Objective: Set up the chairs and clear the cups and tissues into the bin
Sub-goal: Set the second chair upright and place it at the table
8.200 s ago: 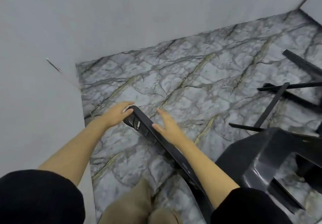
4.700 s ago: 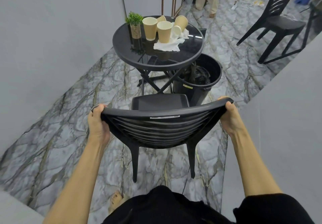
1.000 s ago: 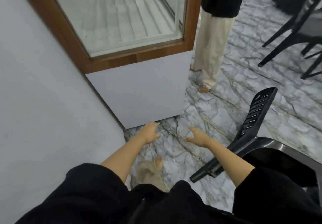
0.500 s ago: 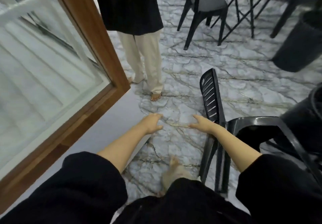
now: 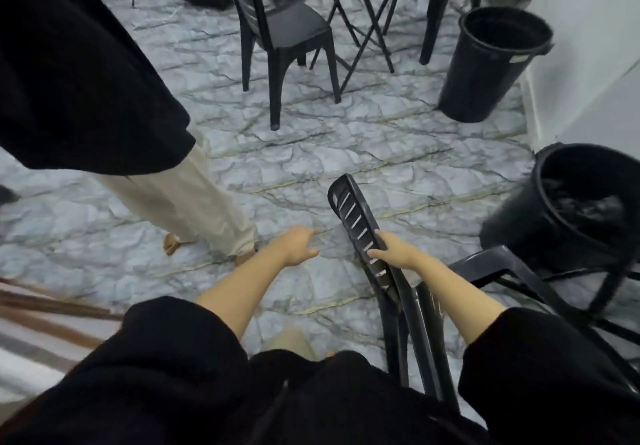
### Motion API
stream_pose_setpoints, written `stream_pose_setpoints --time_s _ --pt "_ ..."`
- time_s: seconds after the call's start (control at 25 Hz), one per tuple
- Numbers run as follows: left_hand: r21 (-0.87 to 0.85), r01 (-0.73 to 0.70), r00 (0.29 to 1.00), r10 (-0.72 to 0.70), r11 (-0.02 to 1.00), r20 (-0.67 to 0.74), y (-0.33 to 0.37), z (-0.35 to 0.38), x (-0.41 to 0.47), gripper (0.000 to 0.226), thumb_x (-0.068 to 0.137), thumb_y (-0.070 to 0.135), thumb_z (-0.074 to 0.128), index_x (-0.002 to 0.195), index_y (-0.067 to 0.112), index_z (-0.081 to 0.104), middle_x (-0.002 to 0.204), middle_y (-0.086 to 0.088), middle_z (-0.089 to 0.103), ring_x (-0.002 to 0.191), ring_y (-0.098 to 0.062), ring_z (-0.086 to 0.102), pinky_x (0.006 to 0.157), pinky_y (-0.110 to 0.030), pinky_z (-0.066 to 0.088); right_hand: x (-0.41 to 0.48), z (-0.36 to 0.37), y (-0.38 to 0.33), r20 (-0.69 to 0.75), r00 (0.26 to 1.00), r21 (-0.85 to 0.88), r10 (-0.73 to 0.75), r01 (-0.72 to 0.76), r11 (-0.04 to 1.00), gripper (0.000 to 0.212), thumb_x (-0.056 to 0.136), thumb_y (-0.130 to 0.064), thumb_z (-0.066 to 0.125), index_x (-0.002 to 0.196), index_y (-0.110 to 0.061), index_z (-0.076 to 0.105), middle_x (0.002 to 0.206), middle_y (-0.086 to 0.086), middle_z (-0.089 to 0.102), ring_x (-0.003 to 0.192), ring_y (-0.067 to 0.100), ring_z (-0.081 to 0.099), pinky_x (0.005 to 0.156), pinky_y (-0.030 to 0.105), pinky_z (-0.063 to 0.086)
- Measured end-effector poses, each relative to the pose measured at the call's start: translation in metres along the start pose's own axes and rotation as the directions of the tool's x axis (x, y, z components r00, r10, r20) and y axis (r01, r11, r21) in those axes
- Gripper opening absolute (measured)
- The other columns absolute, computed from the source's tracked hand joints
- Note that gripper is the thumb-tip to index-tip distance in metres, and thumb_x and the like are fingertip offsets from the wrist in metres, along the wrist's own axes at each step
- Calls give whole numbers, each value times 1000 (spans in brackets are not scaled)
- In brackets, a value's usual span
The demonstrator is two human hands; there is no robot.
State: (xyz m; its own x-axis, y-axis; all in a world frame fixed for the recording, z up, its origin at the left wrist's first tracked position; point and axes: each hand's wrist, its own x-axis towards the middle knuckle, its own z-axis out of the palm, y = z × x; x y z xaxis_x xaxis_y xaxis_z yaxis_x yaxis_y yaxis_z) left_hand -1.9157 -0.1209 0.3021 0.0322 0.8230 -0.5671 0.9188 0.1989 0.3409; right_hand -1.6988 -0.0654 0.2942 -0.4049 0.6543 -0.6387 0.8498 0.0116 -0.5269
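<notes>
A black plastic chair (image 5: 360, 223) lies tipped on its side on the marble floor at lower right, its slatted back pointing away from me. My right hand (image 5: 394, 249) grips the edge of that backrest. My left hand (image 5: 298, 245) hovers open over the floor, just left of the backrest and apart from it. A black bin (image 5: 568, 202) with dark contents stands right next to the fallen chair's legs. No cups or tissues are in view.
Another person in cream trousers (image 5: 180, 202) and a black top stands close on the left. An upright black chair (image 5: 280, 29) and folding table legs (image 5: 360, 19) stand ahead. A second black bin (image 5: 485, 64) stands by the white wall at right.
My view has swung right, from the glass-fronted cabinet to the room. My right hand, open beside the fallen chair half a second ago, has closed on its backrest.
</notes>
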Motion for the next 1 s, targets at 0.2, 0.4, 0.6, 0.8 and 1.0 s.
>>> stream_pose_setpoints --time_s 0.2,0.4,0.6,0.8,1.0 --pt "77 -128 990 122 989 76 0 -64 104 57 92 25 51 142 8 29 150 -16 35 136 -30 34 110 -37 30 73 -44 -5 -93 991 149 99 -85 985 54 95 -24 49 139 -2 28 148 19 33 134 33 35 108 38 30" --pt "96 -301 942 280 949 188 -1 -118 205 55 92 20 49 142 9 30 149 -15 37 134 -29 37 107 -36 33 135 -66 -12 -142 968 309 209 -157 938 66 93 -34 51 145 -9 18 155 12 21 141 27 25 114 37 24" --pt "106 -372 895 326 922 305 -6 -149 292 52 94 22 47 143 11 30 149 -11 37 133 -27 38 108 -37 33 189 -78 -18 -140 927 406 347 -266 874 62 94 -30 51 142 -4 23 153 16 25 139 31 28 113 40 26" --pt "53 -373 892 342 926 295 -30 -107 388 48 95 27 45 141 15 34 146 -11 40 130 -27 41 106 -37 34 283 -55 15 -142 939 345 312 -249 905 63 92 -30 54 142 -6 24 151 15 31 136 31 33 108 40 32" --pt "-176 -348 893 383 921 236 -70 -32 482 57 90 31 57 140 16 36 148 -8 39 135 -23 36 107 -30 31 392 -12 59 -212 935 338 286 -204 919 64 91 -33 55 143 -11 26 149 13 33 136 30 33 110 42 31"
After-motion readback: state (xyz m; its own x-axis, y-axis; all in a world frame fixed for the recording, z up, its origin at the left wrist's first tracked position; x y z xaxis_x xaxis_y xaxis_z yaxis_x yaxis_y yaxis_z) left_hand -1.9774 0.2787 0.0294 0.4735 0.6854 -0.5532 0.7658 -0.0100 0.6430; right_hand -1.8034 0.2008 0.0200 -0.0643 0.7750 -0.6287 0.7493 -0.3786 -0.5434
